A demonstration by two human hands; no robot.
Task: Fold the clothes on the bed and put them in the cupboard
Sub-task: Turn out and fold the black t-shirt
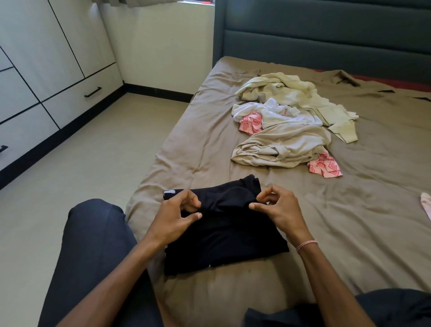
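A black garment (224,235) is pinched at lower centre.
Its raised fold is nipped by thumb and fingers of left hand (176,213) and right hand (278,207).

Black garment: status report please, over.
Left hand and right hand pinch the black garment at its fold. Partly folded, on the bed. Beyond, pile of clothes, not blocking.

A pale beige floor (81,163) fills the left side of the view, smooth and lit from the far end. A cream wall (163,46) rises behind it, and a black skirting board (158,91) runs along its foot. At the top edge hangs the hem of a curtain (130,2), with a bright strip of window (196,1) just to its right.
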